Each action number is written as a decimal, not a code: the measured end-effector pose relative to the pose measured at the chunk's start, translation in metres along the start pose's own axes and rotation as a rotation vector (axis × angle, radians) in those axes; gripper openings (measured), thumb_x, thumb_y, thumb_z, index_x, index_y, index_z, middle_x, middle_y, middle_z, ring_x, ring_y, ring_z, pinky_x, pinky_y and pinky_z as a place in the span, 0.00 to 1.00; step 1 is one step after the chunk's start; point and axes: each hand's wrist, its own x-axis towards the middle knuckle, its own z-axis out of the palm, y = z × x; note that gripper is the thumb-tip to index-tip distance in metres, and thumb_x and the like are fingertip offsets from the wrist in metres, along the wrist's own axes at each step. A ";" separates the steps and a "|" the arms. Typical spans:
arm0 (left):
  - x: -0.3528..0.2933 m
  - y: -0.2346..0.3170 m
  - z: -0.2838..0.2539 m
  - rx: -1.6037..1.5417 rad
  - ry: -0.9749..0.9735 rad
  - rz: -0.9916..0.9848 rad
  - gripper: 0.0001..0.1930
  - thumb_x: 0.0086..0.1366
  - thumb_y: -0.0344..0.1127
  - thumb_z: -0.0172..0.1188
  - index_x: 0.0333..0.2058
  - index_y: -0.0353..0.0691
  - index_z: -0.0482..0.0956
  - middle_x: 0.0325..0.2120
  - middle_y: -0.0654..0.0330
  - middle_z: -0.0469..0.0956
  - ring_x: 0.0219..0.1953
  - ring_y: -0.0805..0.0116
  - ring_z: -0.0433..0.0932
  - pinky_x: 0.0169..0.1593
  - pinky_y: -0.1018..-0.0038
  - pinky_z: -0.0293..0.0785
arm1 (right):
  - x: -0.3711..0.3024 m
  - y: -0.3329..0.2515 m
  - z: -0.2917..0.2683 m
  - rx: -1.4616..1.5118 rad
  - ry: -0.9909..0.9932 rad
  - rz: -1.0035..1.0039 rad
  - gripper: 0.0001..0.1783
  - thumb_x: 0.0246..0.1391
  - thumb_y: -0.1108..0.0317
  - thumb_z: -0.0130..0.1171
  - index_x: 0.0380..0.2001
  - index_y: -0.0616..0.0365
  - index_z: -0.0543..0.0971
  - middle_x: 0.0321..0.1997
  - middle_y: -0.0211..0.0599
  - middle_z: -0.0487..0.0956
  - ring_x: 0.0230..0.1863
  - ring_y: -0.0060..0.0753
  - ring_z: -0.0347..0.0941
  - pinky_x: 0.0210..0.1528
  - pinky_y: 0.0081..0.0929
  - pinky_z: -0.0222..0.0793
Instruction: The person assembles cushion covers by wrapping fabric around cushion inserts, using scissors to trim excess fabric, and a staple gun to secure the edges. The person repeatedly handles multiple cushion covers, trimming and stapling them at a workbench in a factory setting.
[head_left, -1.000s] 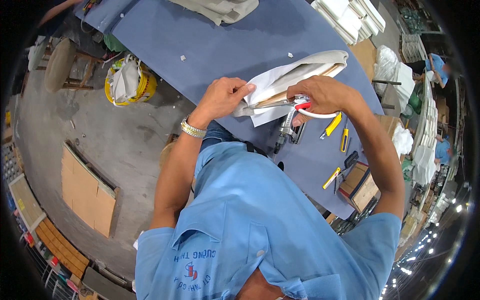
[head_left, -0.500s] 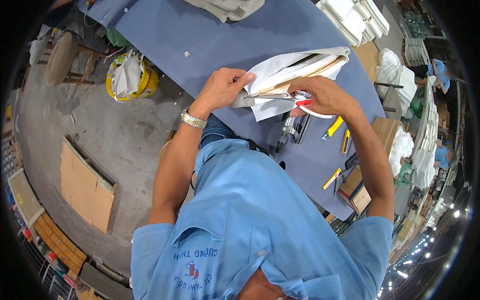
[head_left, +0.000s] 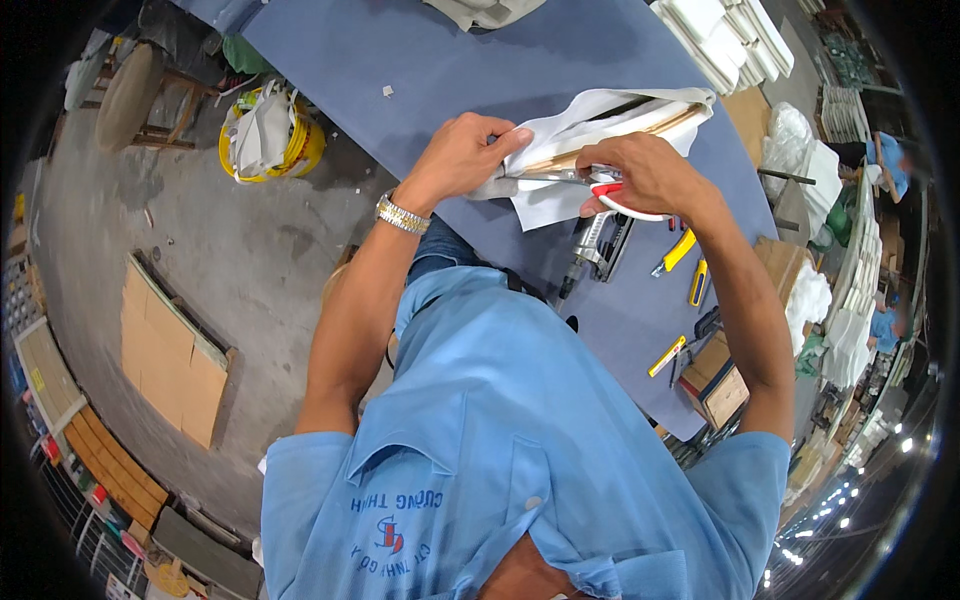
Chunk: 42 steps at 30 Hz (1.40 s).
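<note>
- The left hand (head_left: pixel 462 155) pinches the edge of the white cloth (head_left: pixel 580 150), fingers clenched, pulling it taut over the wooden frame (head_left: pixel 610 140) so it can be cut cleanly
- The right hand (head_left: pixel 650 175) grips scissors (head_left: pixel 600 183), blades at the cloth edge
- Frame lies on the blue worktop (head_left: pixel 450 60); a staple gun (head_left: pixel 600 245) rests just beside, within reach

brown cardboard box (head_left: pixel 722 385) at the blue table's (head_left: pixel 420 70) right edge.
</note>
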 end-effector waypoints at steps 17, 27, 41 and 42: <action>0.003 -0.010 0.001 -0.098 -0.046 -0.039 0.24 0.74 0.54 0.60 0.45 0.35 0.88 0.22 0.66 0.80 0.25 0.79 0.70 0.28 0.74 0.68 | 0.011 -0.007 -0.008 -0.176 -0.079 -0.003 0.27 0.49 0.46 0.73 0.48 0.50 0.86 0.29 0.46 0.85 0.41 0.55 0.83 0.47 0.50 0.75; 0.003 -0.014 -0.001 -0.155 -0.030 -0.041 0.24 0.75 0.54 0.59 0.41 0.35 0.89 0.24 0.68 0.81 0.27 0.80 0.70 0.30 0.76 0.69 | 0.011 -0.001 -0.021 -0.153 -0.155 0.019 0.42 0.42 0.30 0.71 0.52 0.50 0.83 0.42 0.48 0.85 0.49 0.54 0.81 0.49 0.51 0.75; 0.004 -0.014 0.003 -0.105 -0.015 -0.043 0.27 0.74 0.57 0.59 0.42 0.35 0.89 0.21 0.67 0.78 0.26 0.80 0.69 0.29 0.74 0.68 | 0.017 0.008 -0.010 -0.082 -0.085 -0.096 0.38 0.44 0.33 0.72 0.48 0.54 0.83 0.44 0.46 0.84 0.49 0.55 0.78 0.51 0.48 0.71; 0.003 -0.014 0.003 -0.102 -0.009 -0.041 0.27 0.73 0.58 0.59 0.42 0.35 0.89 0.21 0.66 0.78 0.26 0.79 0.69 0.29 0.74 0.68 | 0.018 0.006 -0.010 -0.080 -0.079 -0.099 0.38 0.44 0.34 0.72 0.47 0.54 0.83 0.44 0.46 0.84 0.49 0.55 0.79 0.51 0.48 0.71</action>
